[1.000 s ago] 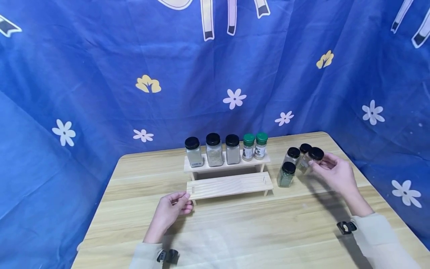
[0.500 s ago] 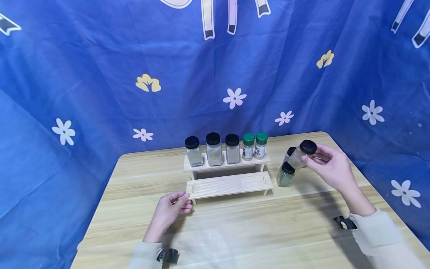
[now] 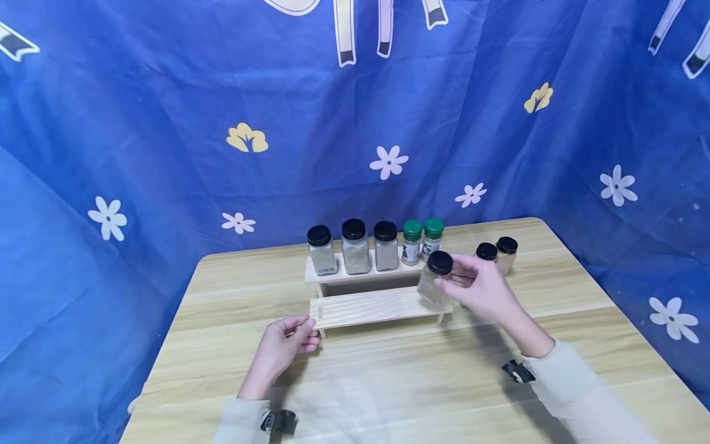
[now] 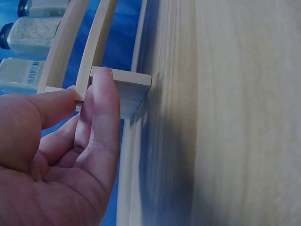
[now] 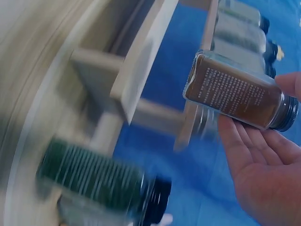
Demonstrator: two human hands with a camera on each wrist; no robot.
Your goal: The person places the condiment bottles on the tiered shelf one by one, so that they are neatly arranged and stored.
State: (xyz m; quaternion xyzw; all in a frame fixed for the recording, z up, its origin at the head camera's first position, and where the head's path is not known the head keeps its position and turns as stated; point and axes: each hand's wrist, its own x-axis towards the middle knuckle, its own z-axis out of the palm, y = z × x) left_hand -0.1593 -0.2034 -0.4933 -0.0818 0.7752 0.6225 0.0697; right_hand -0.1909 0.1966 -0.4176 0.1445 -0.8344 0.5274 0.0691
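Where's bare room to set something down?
Free: tabletop in front of the lower shelf, between the sleeves; tabletop left of the left hand; lower shelf, left of the held brown spice jar. Crowded: upper shelf, five spice jars; right of it, more black-capped jars.

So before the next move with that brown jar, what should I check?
1. Right hand grips the brown jar: ok.
2. The jar's black lid is on: ok.
3. Left hand pinches the lower shelf at its left end: ok.
4. Five jars upright on the upper shelf: ok.
5. Brown jar resting on the lower shelf before letting go: not ok; the right wrist view shows a gap.
6. Space between brown jar and green-lidded jars: cannot tell.
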